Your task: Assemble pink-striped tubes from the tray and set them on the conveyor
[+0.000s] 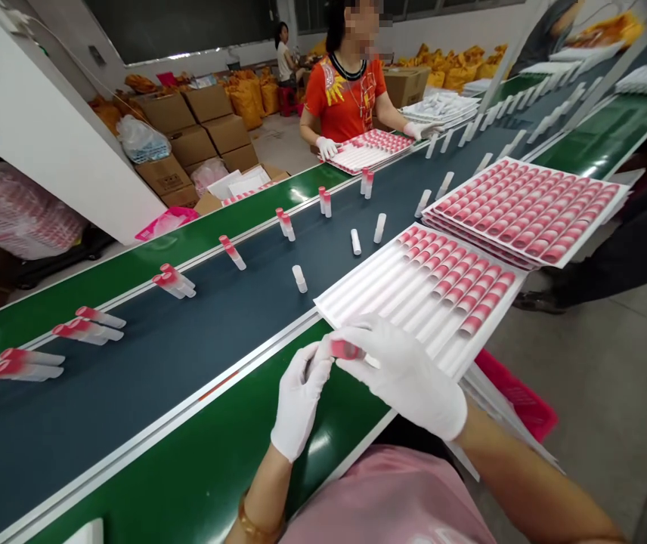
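Observation:
White gloves cover both my hands. Between them is a small pink-and-white tube [346, 349], above the green ledge near me. My right hand [400, 370] grips the tube from the right. The fingers of my left hand [302, 393] are pressed together at the tube's left end; whether they hold it too is hard to tell. Just beyond my right hand lies a white ridged tray [369, 297], with pink-and-white tubes in its far and right part. A stack of trays filled with such tubes [527, 204] stands behind it on the right.
A dark conveyor belt [187, 363] carries pink-tipped tubes [233, 252] and white tubes [356, 242]. Across it, a person in an orange top [346, 98] has gloved hands at another tray [366, 153]. Cardboard boxes [176, 121] stand behind. A pink basket [519, 397] is at lower right.

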`<action>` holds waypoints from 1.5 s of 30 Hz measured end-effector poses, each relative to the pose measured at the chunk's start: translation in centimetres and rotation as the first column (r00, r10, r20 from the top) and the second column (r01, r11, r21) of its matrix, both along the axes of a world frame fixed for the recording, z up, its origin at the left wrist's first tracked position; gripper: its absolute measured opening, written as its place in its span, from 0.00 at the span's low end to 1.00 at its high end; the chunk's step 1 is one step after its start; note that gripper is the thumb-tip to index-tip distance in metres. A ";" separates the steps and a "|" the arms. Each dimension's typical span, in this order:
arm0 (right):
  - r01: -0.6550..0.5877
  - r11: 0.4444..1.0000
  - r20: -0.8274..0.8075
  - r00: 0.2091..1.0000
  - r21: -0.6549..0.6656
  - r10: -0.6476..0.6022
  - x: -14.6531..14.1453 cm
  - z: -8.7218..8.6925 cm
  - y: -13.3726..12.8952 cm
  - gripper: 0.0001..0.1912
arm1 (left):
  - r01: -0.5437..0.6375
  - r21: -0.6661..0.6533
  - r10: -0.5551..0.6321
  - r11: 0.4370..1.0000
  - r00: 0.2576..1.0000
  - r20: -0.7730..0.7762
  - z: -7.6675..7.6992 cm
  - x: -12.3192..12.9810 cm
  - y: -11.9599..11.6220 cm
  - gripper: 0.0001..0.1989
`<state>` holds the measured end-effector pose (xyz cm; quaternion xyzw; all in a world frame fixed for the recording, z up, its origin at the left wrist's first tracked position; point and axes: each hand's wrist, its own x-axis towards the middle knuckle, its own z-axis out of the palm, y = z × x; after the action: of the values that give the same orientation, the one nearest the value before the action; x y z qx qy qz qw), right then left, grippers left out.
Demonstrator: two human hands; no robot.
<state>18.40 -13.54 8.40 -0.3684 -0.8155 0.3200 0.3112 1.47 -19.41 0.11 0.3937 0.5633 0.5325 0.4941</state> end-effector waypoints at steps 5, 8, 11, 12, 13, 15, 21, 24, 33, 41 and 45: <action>-0.110 0.993 0.201 0.975 0.048 0.098 -1.8 1.6 0.2 0.07 | -0.020 0.054 0.022 0.998 0.999 -0.031 -1.0 -1.0 -0.3 0.13; -0.149 0.989 0.236 0.962 0.021 0.140 -2.1 2.1 0.4 0.07 | -0.011 0.114 0.010 0.993 1.000 0.012 -2.0 -1.6 -0.4 0.13; -0.167 0.986 0.218 0.962 -0.014 0.166 -2.2 2.3 0.5 0.10 | -0.011 0.146 0.007 0.989 1.000 0.030 -2.9 -2.1 -0.5 0.15; -0.164 0.986 0.217 0.962 -0.018 0.164 -2.3 2.4 0.5 0.11 | -0.017 0.150 0.013 0.988 1.000 0.027 -3.1 -2.2 -0.5 0.15; -0.154 0.988 0.216 0.964 -0.021 0.155 -2.3 2.5 0.5 0.12 | -0.024 0.154 0.021 0.988 0.999 0.024 -3.2 -2.3 -0.5 0.16; -0.120 0.992 0.204 0.971 -0.050 0.127 -2.4 2.6 0.4 0.13 | -0.040 0.160 0.038 0.986 0.999 0.016 -3.3 -2.3 -0.6 0.17; 0.029 0.986 0.101 0.995 -0.164 -0.012 -2.8 2.2 -0.5 0.15 | -0.096 0.184 0.099 0.978 0.995 -0.006 -3.6 -2.1 -0.8 0.15; 0.104 0.988 0.060 0.993 -0.111 -0.098 -3.2 1.4 -1.1 0.16 | -0.104 0.172 0.103 0.980 0.995 0.015 -3.8 -2.1 -1.0 0.15; 0.092 0.988 0.049 0.995 -0.123 -0.086 -2.6 0.7 -0.7 0.05 | -0.063 0.214 0.063 0.975 0.998 0.009 -3.4 -2.3 -1.3 0.12; -0.053 0.981 -0.014 0.999 -0.187 0.051 -2.3 0.8 0.2 0.09 | -0.072 0.220 0.056 0.973 0.996 0.075 -2.7 -1.4 -1.4 0.07; 0.025 0.982 -0.063 0.997 -0.189 -0.038 -2.7 0.1 -0.8 0.10 | -0.100 0.216 0.090 0.971 0.994 0.056 -2.3 -1.0 -1.5 0.06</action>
<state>15.66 -14.37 8.50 -0.3982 -0.7648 0.4029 0.3068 0.45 -20.90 -2.15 0.4058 0.5081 0.6232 0.4345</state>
